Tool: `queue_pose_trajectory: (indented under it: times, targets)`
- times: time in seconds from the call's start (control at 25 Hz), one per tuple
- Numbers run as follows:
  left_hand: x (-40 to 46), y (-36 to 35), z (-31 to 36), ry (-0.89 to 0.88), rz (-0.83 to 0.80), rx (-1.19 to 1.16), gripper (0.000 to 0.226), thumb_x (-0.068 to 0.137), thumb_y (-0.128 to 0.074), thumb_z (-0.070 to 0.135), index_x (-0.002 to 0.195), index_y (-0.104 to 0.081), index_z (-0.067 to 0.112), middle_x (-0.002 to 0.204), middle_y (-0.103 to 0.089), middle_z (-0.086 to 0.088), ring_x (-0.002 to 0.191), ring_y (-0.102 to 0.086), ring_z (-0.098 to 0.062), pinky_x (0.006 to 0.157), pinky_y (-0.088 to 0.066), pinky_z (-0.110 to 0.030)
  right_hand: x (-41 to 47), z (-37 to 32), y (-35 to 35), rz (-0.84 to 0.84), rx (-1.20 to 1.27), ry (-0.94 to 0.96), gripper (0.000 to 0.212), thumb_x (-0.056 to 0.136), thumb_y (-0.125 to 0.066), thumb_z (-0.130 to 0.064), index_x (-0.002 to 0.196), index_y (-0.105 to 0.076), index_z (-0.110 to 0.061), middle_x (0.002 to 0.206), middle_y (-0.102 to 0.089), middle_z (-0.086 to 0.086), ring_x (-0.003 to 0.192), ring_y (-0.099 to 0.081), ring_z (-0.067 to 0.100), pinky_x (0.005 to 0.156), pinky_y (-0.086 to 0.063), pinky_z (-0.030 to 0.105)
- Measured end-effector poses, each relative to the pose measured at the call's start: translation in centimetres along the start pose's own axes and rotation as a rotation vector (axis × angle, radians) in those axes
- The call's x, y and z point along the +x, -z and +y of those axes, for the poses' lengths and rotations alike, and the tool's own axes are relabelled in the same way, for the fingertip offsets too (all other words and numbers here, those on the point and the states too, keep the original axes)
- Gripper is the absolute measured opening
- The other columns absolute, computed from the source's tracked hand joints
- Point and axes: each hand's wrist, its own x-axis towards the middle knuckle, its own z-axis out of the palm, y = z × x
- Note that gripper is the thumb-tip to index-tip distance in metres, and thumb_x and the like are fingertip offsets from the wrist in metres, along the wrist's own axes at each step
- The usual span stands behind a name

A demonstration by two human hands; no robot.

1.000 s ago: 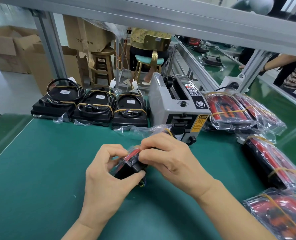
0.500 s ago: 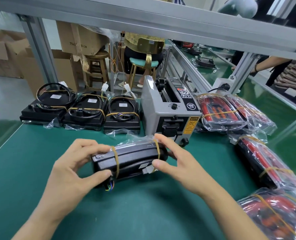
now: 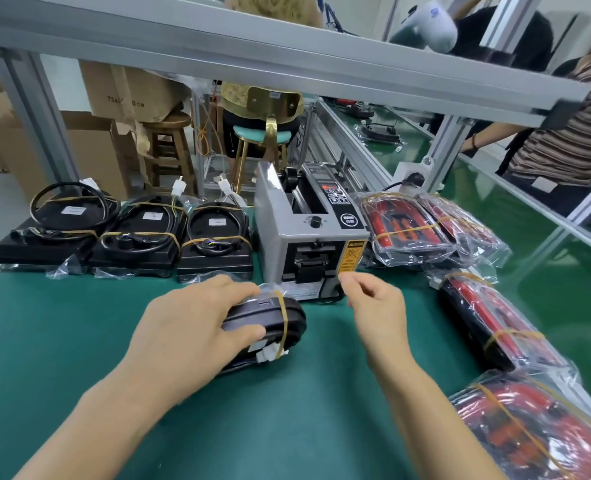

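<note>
Left hand [image 3: 190, 327]: fingers curled over the top of the bagged black unit [image 3: 269, 323], thumb on its near side, gripping it.
Bagged black unit: lies mid-counter [image 3: 62, 323], just in front of the tape dispenser [image 3: 307, 244], with a yellow band round its right end.
Right hand [image 3: 377, 303]: off the unit, fingers curled, thumb and forefinger tips close together at the dispenser's front; cannot tell whether they pinch anything.
Open room: bare green surface left of the unit and nearer the person, out to the left edge.
Crowded edges: row of black units [image 3: 214, 247] behind left; red bagged packs [image 3: 494, 323] along the right.

Green bench [image 3: 62, 341], banded black unit [image 3: 273, 317], three black units [image 3: 138, 244] behind, grey tape dispenser [image 3: 307, 244], bagged red units [image 3: 408, 230]
</note>
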Motion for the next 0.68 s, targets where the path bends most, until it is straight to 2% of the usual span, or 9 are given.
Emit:
queue_pose_trajectory:
  times: [0.08, 0.16, 0.4, 0.48, 0.6, 0.68]
  targets:
    - [0.0, -0.3, 0.5, 0.045, 0.025, 0.025, 0.043, 0.079, -0.059, 0.058, 0.121, -0.052, 0.051, 0.107, -0.057, 0.022, 0.102, -0.055, -0.007, 0.073, -0.037, -0.025, 0.8, -0.8, -0.7, 0.043, 0.048, -0.056, 0.022, 0.088, -0.064, -0.021, 0.068, -0.070, -0.026, 0.055, -0.057, -0.020, 0.057, -0.048, -0.001, 0.066, -0.040, 0.023]
    - [0.2, -0.4, 0.8, 0.076, 0.017, 0.055, 0.042, 0.077, -0.061, 0.058, 0.118, -0.054, 0.051, 0.105, -0.058, 0.023, 0.102, -0.055, -0.007, 0.069, -0.032, -0.025, 1.4, -1.6, -1.7, 0.056, 0.112, -0.115, 0.025, 0.087, -0.066, -0.019, 0.063, -0.069, -0.027, 0.064, -0.064, -0.019, 0.063, -0.051, 0.003, 0.072, -0.044, 0.025]
    - [-0.1, -0.5, 1.0, 0.113, 0.001, 0.026, 0.042, 0.075, -0.064, 0.056, 0.116, -0.057, 0.049, 0.099, -0.057, 0.023, 0.098, -0.055, -0.008, 0.068, -0.029, -0.025, 2.2, -2.7, -3.6, 0.073, 0.136, -0.276, 0.013, 0.082, -0.074, -0.024, 0.071, -0.067, -0.027, 0.081, -0.070, -0.009, 0.055, -0.044, 0.008, 0.073, -0.048, 0.030]
    - [-0.2, -0.6, 1.1, 0.111, -0.002, 0.040, 0.043, 0.075, -0.062, 0.057, 0.117, -0.056, 0.049, 0.098, -0.056, 0.022, 0.098, -0.055, -0.008, 0.067, -0.028, -0.024, 2.2, -3.1, -4.0, 0.103, 0.163, -0.330, 0.012, 0.082, -0.074, -0.021, 0.072, -0.066, -0.023, 0.076, -0.067, -0.004, 0.054, -0.043, 0.009, 0.068, -0.046, 0.028]
    - [-0.4, -0.7, 1.2, 0.118, -0.006, 0.044, 0.042, 0.076, -0.061, 0.057, 0.116, -0.055, 0.049, 0.095, -0.053, 0.022, 0.098, -0.055, -0.008, 0.067, -0.028, -0.025, 2.3, -3.7, -4.4, 0.132, 0.232, -0.451, 0.017, 0.083, -0.070, -0.016, 0.071, -0.059, -0.017, 0.056, -0.047, -0.003, 0.044, -0.032, 0.010, 0.045, -0.033, 0.022]
    - [-0.4, -0.9, 1.2, 0.123, -0.006, 0.039, 0.042, 0.076, -0.061, 0.057, 0.116, -0.055, 0.049, 0.095, -0.053, 0.021, 0.098, -0.055, -0.008, 0.067, -0.028, -0.025, 1.7, -4.0, -3.8, 0.071, 0.335, -0.515, 0.022, 0.085, -0.067, -0.014, 0.070, -0.051, -0.015, 0.055, -0.038, -0.003, 0.045, -0.027, 0.010, 0.043, -0.024, 0.021]
